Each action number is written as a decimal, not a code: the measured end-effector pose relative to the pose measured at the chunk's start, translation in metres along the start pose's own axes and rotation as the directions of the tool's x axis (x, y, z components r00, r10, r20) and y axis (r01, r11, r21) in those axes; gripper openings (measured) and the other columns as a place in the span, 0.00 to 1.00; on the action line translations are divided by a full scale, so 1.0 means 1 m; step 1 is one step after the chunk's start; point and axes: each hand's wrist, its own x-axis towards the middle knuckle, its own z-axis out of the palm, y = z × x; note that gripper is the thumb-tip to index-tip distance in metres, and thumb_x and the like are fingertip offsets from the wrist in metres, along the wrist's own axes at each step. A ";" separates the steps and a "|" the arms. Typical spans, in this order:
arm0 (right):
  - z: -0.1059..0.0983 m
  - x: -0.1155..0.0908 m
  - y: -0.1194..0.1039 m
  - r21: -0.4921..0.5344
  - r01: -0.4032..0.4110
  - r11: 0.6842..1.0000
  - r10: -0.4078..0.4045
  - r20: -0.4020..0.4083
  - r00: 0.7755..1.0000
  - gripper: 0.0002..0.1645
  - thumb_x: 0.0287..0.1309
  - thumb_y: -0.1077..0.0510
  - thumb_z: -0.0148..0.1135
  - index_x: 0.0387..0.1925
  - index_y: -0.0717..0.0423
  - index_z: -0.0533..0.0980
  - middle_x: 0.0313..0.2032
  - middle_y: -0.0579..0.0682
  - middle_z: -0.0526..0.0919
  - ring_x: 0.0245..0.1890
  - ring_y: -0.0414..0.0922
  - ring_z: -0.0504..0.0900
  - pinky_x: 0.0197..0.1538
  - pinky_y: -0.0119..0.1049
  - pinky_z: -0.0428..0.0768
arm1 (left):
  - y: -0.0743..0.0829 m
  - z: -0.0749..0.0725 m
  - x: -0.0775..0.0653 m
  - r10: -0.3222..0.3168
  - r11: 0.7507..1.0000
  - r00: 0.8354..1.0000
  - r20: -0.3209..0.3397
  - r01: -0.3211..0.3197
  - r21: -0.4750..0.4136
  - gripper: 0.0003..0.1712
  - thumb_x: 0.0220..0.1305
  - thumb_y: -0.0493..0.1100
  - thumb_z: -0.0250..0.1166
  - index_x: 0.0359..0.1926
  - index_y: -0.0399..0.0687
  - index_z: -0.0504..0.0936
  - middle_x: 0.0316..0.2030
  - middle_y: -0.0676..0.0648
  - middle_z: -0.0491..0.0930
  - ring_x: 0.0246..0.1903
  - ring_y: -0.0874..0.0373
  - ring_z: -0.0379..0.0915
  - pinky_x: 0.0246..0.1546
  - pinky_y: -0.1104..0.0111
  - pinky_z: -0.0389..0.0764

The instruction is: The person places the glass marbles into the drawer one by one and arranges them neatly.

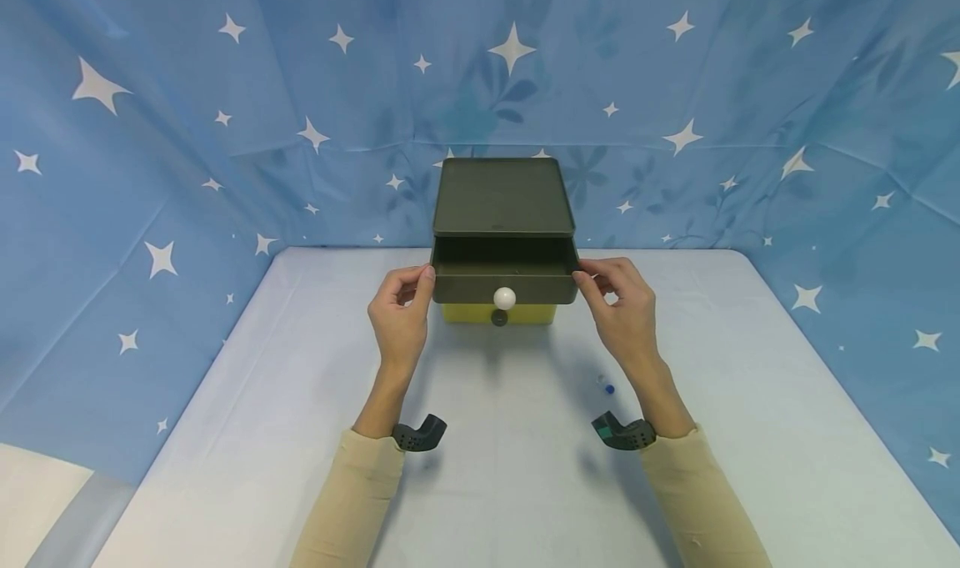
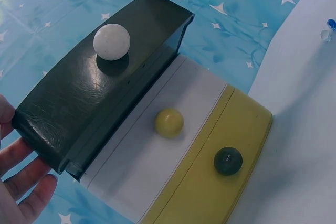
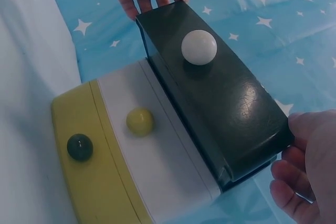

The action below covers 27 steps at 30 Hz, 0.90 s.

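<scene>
- The desk carries a light cloth; blue star-printed fabric closes it in behind and on both sides of the drawer unit.
- The drawer unit stands at the far middle of the desk, directly ahead of both hands. It is a stack of three drawers: dark green on top, white in the middle, yellow at the bottom.
- The top drawer is pulled out toward the person. Its long axis runs left to right, across the line of the forearms. A white knob sits at the centre of its front.
- The left hand pinches the left end of the top drawer front with curled fingers and thumb.
- The right hand pinches the right end in the same way. Both hands lie equally near the drawer.
- The white drawer bears a yellow knob; the yellow drawer bears a dark knob.
- A small blue-and-clear object lies on the desk in front of the drawer unit, beside the right wrist; its kind cannot be told.
</scene>
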 end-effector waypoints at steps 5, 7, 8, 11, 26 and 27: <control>-0.001 -0.001 0.001 -0.007 0.012 1.000 -0.012 0.006 1.000 0.12 0.62 0.63 0.67 0.47 0.63 0.83 0.39 0.57 0.83 0.34 0.42 0.79 0.41 0.14 0.73 | 0.000 0.000 0.000 -0.002 1.000 1.000 -0.001 0.002 0.003 0.08 0.65 0.33 0.66 0.39 0.28 0.84 0.37 0.32 0.85 0.32 0.74 0.76 0.38 0.79 0.77; -0.002 -0.002 0.002 -0.005 0.023 1.000 -0.023 0.005 1.000 0.13 0.62 0.63 0.68 0.47 0.62 0.83 0.39 0.57 0.83 0.33 0.42 0.79 0.41 0.16 0.74 | 0.001 0.000 0.000 -0.002 1.000 1.000 0.000 0.002 0.007 0.08 0.65 0.33 0.65 0.39 0.28 0.84 0.37 0.32 0.85 0.32 0.74 0.76 0.38 0.79 0.77; -0.002 -0.002 0.002 -0.002 0.028 1.000 -0.028 0.005 1.000 0.13 0.62 0.64 0.68 0.48 0.62 0.83 0.39 0.57 0.83 0.33 0.42 0.79 0.40 0.16 0.75 | 0.001 0.000 0.000 -0.001 1.000 1.000 0.000 0.001 0.008 0.08 0.65 0.33 0.65 0.39 0.28 0.84 0.37 0.32 0.85 0.32 0.74 0.76 0.38 0.79 0.77; -0.003 -0.003 0.003 0.007 0.041 0.999 -0.041 0.004 0.999 0.13 0.61 0.65 0.68 0.48 0.63 0.83 0.39 0.57 0.84 0.33 0.42 0.79 0.40 0.17 0.75 | 0.001 0.000 0.000 0.003 1.000 1.000 0.002 -0.003 0.006 0.08 0.65 0.33 0.65 0.39 0.28 0.84 0.38 0.31 0.85 0.33 0.74 0.76 0.38 0.79 0.77; -0.010 -0.010 0.007 -0.021 0.011 1.000 -0.010 0.036 0.999 0.13 0.60 0.64 0.69 0.47 0.63 0.83 0.39 0.57 0.84 0.33 0.42 0.78 0.41 0.13 0.73 | 0.004 0.000 0.000 0.016 1.000 1.000 0.004 -0.016 0.004 0.07 0.65 0.32 0.65 0.39 0.27 0.84 0.37 0.31 0.85 0.33 0.74 0.76 0.39 0.74 0.79; -0.011 -0.011 0.008 -0.023 0.004 1.000 -0.004 0.041 0.999 0.13 0.60 0.64 0.69 0.47 0.63 0.83 0.39 0.57 0.84 0.33 0.43 0.78 0.41 0.13 0.73 | 0.005 0.000 0.000 0.014 1.000 1.000 0.004 -0.014 0.003 0.08 0.65 0.32 0.65 0.39 0.27 0.84 0.38 0.31 0.85 0.33 0.74 0.76 0.39 0.73 0.79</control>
